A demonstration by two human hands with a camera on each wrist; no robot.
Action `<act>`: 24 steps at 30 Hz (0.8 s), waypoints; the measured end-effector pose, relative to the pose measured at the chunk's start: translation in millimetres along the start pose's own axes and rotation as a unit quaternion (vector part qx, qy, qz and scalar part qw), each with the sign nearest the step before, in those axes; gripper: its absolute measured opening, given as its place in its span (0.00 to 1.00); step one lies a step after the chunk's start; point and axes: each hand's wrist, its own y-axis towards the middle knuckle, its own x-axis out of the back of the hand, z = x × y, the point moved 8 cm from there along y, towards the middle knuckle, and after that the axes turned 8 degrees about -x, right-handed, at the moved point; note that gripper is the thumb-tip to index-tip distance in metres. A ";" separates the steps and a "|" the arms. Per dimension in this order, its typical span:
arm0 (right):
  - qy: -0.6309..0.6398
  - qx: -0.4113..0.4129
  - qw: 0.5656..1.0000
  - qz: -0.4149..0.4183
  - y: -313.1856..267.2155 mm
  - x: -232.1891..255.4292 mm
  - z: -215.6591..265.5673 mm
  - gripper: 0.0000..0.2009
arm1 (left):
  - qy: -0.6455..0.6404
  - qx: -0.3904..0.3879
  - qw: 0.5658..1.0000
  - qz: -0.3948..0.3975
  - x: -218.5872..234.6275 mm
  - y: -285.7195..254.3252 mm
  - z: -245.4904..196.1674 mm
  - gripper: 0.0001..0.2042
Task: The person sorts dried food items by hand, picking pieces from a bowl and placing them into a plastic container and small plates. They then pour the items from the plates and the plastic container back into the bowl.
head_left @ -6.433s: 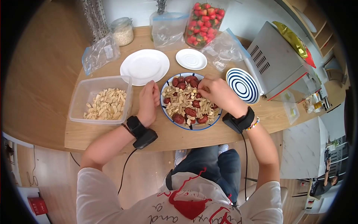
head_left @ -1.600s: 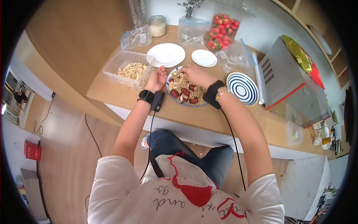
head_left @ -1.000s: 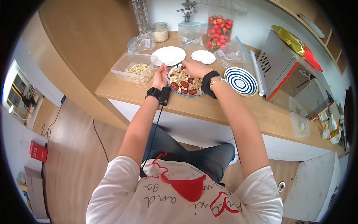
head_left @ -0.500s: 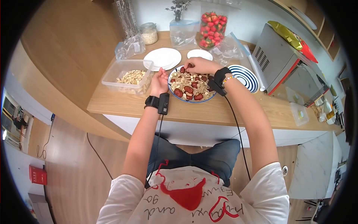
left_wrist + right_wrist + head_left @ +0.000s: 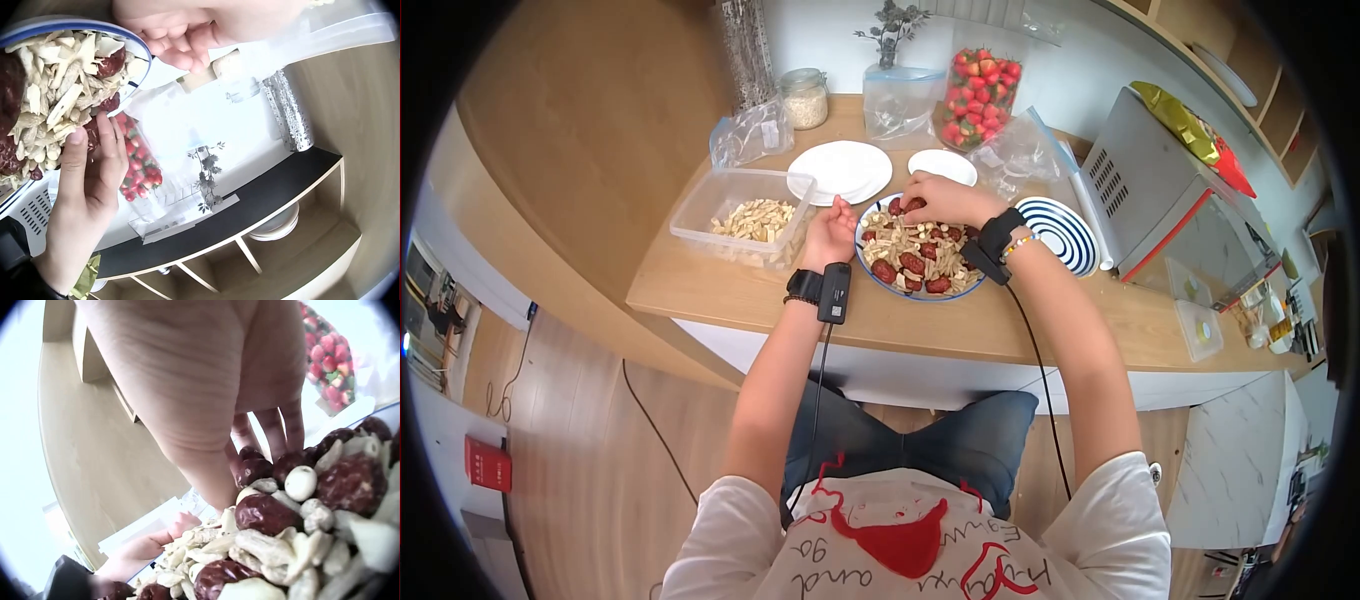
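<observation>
A blue-rimmed plate (image 5: 920,297) holds a heap of pale dried root slices (image 5: 945,262), several wrinkled red dates (image 5: 884,270) and a few round cream seeds (image 5: 300,482). Over its far side my right hand (image 5: 952,200) reaches down, thumb and fingers around a red date (image 5: 92,133) at the edge of the heap. In the right wrist view the fingertips are partly hidden behind dates. My left hand (image 5: 830,238) stays beside the plate's left rim, fingers loosely curled and holding nothing.
Left of the plate stands a clear plastic tub (image 5: 690,232) of pale slices. Behind are a white oval plate (image 5: 840,165), a small white saucer (image 5: 943,166), and strawberries (image 5: 980,95) in a clear container. A striped plate (image 5: 1060,235) and grey oven (image 5: 1145,185) are right.
My right hand has gone from the middle right of the heap to its far side and now grips a red date there. The left hand keeps its place by the plate; the head view has shifted.
</observation>
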 end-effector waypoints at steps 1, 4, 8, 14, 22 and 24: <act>-0.004 -0.006 1.000 0.005 0.4 1.4 1.2 0.13 | -0.001 0.012 1.000 -0.014 2.3 1.4 0.8 0.10; 0.084 -0.014 0.996 0.002 5.3 5.6 -8.0 0.11 | 0.020 0.040 0.999 0.012 11.1 11.9 2.3 0.10; 0.231 -0.054 0.970 -0.053 -12.7 28.9 -15.1 0.10 | 0.103 0.029 0.992 0.071 8.0 15.5 -2.6 0.11; 0.352 -0.142 0.909 -0.173 -106.6 72.1 -58.0 0.10 | 0.364 -0.018 0.929 0.073 -55.7 -44.3 -17.1 0.20; 0.267 -0.255 0.910 -0.187 -190.3 52.9 -138.1 0.10 | 0.735 -0.149 0.562 0.348 -178.7 -57.8 27.8 0.14; 0.186 -0.269 0.924 -0.198 -197.7 64.5 -142.8 0.13 | 0.796 -0.115 0.489 0.340 -168.8 -29.5 34.2 0.15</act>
